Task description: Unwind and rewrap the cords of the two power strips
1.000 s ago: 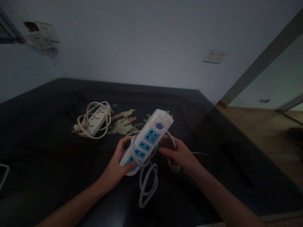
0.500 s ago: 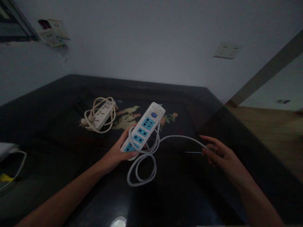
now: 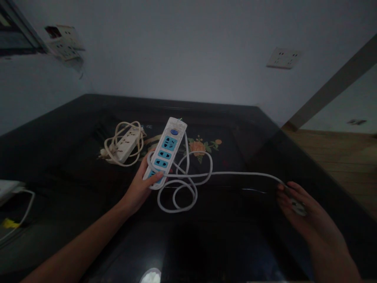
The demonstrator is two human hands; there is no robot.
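Observation:
My left hand is closed around the lower end of a white power strip with blue socket panels and a dark blue switch at its far end. The strip is tilted, its sockets facing me. Its light grey cord loops across the strip and beside it, then runs right to my right hand. There my fingers are closed on the cord's plug, which lies partly hidden in the palm. To the left of the strip a second, cream power strip lies on the dark tabletop, wrapped in its own cord.
The glossy black table bears a flower pattern. At the left edge are a white device with a cable and a yellow piece. Wall sockets are on the back wall; wooden floor shows at right.
My right hand has moved right and toward me, drawing the cord straighter, and the plug now shows in it. My left hand has shifted the power strip slightly left and away; the loops have spread.

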